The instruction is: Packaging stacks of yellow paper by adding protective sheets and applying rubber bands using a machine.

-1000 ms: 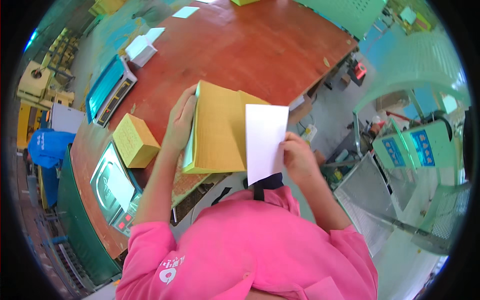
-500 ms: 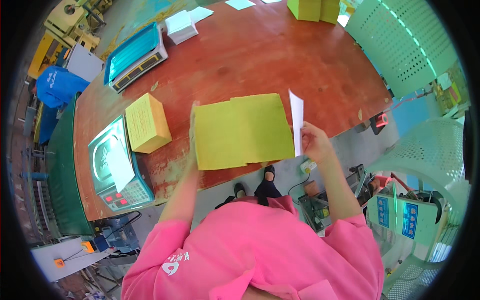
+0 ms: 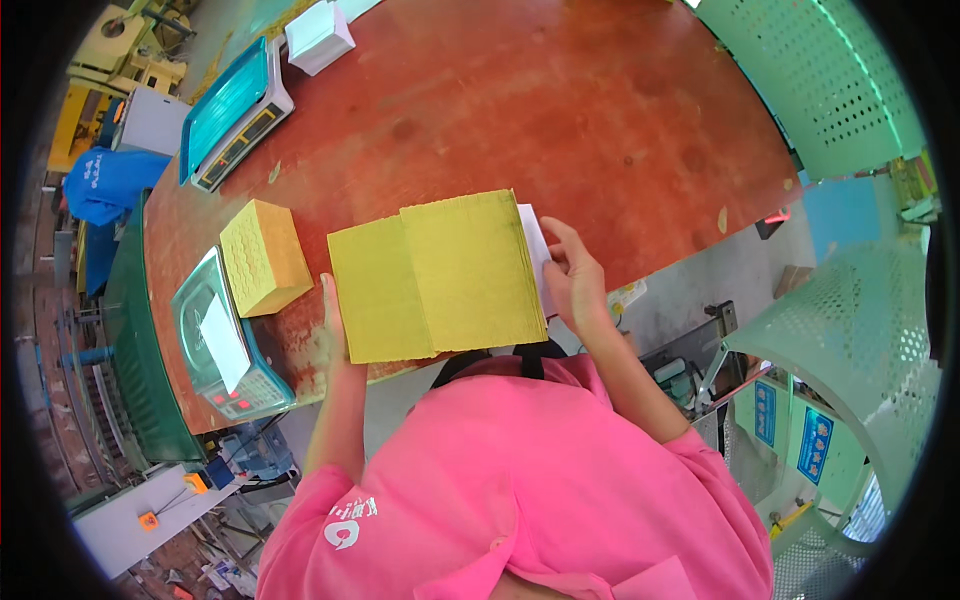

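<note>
Two yellow stacks of what looks like rough paper (image 3: 435,280) stand side by side as one wide block, held over the near edge of the red table. My left hand (image 3: 336,318) is closed against the block's left end, most of its fingers hidden behind it. On the right end lies a white sheet (image 3: 537,255), largely covered by the block. My right hand (image 3: 577,280) presses this sheet with bent fingers. To the left, another yellow block (image 3: 265,258) with a bumpy face stands beside a teal digital scale (image 3: 262,385), which has a white sheet (image 3: 224,342) lying on it.
The red table (image 3: 520,110) stretches away in front. At its far left are a second scale (image 3: 235,115) with a teal tray and a white paper stack (image 3: 320,40). Perforated pale green chairs (image 3: 830,320) stand at the right. Blue cloth (image 3: 115,190) shows beyond the left edge.
The yellow block has moved left and tilted slightly. My right hand has brought the white sheet from beside the block up against its right end. The view has shifted.
</note>
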The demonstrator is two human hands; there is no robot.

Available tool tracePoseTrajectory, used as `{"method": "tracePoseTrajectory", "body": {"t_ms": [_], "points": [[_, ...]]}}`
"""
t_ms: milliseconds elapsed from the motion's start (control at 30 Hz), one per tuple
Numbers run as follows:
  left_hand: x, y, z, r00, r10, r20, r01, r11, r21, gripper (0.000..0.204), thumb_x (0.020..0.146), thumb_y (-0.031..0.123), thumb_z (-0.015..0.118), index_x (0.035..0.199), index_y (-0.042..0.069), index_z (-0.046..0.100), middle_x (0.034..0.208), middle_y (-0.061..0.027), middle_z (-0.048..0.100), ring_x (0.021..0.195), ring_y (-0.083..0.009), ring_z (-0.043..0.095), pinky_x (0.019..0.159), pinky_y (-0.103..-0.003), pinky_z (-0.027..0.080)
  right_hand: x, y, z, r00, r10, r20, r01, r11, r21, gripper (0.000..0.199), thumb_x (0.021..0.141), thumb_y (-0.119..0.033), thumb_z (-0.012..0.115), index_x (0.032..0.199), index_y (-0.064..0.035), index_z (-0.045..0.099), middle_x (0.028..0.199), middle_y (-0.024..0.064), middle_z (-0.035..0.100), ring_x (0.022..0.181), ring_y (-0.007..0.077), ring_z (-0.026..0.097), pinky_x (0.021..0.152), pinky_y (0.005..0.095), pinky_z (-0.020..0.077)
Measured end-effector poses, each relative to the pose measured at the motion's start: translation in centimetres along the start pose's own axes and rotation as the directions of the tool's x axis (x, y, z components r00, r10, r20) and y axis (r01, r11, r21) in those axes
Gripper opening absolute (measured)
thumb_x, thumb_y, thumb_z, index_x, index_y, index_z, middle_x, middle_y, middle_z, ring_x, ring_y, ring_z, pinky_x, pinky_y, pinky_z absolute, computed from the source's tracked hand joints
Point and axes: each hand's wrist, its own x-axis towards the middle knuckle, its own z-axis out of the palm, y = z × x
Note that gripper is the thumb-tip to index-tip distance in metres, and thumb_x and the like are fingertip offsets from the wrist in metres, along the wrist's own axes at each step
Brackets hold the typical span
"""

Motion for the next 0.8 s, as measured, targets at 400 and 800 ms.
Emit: {"method": "tracePoseTrajectory", "body": {"t_ms": [400,800], "points": [[0.0,0.1,-1.3,0.992,-0.104,0.066,0.112,0.987,-0.118,0.062,0.102,0.051,0.031,0.141,0.003,0.041,0.137,-0.013,0.05,0.123,-0.0263,0.051,0.103,-0.04,0.042,-1.6,0.1,0.5,0.947,-0.321,0.001,0.284,0.836,-0.469,0.028,0.082,-0.006,0.064,0.11,-0.009,0.067,0.101,0.0142,0.063,0.093,0.0304,0.063,0.08,0.0358,0.0511],[-0.7,1.0,-2.3,0.994,-0.111,0.01,0.111,0.994,0.023,0.063,0.101,0.053,0.033,0.14,0.005,0.042,0.137,-0.0124,0.05,0.123,-0.0251,0.051,0.102,-0.039,0.042,-1.5,-0.7,1.1,0.972,-0.235,-0.022,0.224,0.948,-0.227,0.018,0.089,0.001,0.062,0.106,0.002,0.066,0.098,0.008,0.067,0.085,0.0118,0.062,0.078,0.0251,0.0503]]}}
